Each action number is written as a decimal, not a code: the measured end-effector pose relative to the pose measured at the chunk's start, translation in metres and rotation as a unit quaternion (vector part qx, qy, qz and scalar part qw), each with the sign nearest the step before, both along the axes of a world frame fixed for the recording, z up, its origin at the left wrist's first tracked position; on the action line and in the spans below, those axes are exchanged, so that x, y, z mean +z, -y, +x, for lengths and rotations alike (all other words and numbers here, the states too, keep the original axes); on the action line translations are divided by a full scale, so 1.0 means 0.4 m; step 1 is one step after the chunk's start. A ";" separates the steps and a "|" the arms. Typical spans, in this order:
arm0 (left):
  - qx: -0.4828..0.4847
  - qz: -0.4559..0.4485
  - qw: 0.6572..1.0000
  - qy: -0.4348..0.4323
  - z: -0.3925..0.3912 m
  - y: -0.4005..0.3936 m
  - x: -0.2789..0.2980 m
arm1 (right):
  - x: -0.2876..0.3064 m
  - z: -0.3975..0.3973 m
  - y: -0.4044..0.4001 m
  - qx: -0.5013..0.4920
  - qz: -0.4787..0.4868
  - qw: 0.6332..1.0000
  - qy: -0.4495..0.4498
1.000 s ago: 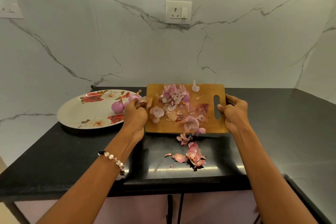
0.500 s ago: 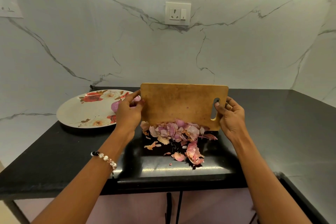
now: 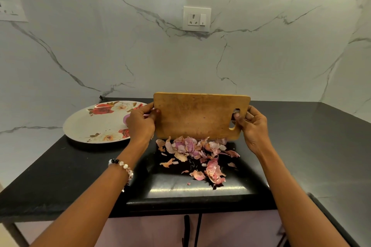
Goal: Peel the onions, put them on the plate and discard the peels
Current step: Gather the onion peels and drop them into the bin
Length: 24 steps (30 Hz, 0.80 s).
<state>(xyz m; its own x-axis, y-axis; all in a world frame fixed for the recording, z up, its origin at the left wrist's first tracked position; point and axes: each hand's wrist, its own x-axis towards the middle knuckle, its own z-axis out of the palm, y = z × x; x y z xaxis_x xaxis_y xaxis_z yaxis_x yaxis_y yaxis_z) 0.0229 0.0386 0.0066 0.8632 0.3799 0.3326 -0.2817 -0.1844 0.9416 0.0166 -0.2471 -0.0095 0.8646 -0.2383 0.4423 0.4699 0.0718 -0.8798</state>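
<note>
- The onion peels [image 3: 197, 152] lie heaped on the black desk [image 3: 301, 146], just below and between both hands, tipped where they can be gathered.
- The wooden cutting board [image 3: 196, 116] stands on edge above them, so nothing clings.
- The left hand [image 3: 140, 124] clasps its plain end; the right hand [image 3: 253, 126] grips the slotted end.
- A peeled onion [image 3: 126, 119] peeks out behind the left hand on the floral plate [image 3: 88, 126].
</note>
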 end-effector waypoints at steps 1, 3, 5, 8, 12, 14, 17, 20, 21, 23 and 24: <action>-0.002 -0.002 1.000 -0.004 0.002 0.002 0.001 | 0.001 0.003 0.002 -0.002 -0.010 1.000 -0.008; -0.009 -0.007 1.000 -0.018 0.009 0.004 0.001 | 0.001 0.006 0.007 -0.008 -0.037 0.999 -0.034; -0.019 -0.018 0.999 -0.020 0.024 0.005 0.005 | 0.013 0.008 0.013 -0.018 -0.062 0.996 -0.056; -0.032 -0.048 0.998 -0.004 0.045 0.007 0.019 | 0.041 -0.003 0.016 -0.033 -0.065 0.996 -0.057; -0.074 -0.043 0.996 0.016 0.078 0.030 0.061 | 0.078 -0.044 0.046 -0.068 -0.036 0.995 -0.058; -0.115 -0.012 0.993 -0.024 0.089 0.057 0.080 | 0.088 -0.075 0.069 -0.099 -0.019 0.993 -0.066; -0.190 0.032 0.977 -0.095 0.089 0.122 0.078 | 0.086 -0.130 0.112 -0.156 0.030 0.983 -0.096; -0.258 0.000 0.962 -0.092 0.086 0.204 0.061 | 0.065 -0.187 0.170 -0.203 0.109 0.959 -0.162; -0.277 -0.029 0.956 -0.095 0.077 0.238 0.058 | 0.055 -0.211 0.191 -0.217 0.133 0.949 -0.184; -0.302 -0.075 0.944 -0.113 0.057 0.296 0.052 | 0.030 -0.251 0.220 -0.236 0.174 0.930 -0.220; -0.315 -0.083 0.937 -0.124 0.050 0.332 0.046 | 0.017 -0.274 0.235 -0.251 0.194 0.920 -0.229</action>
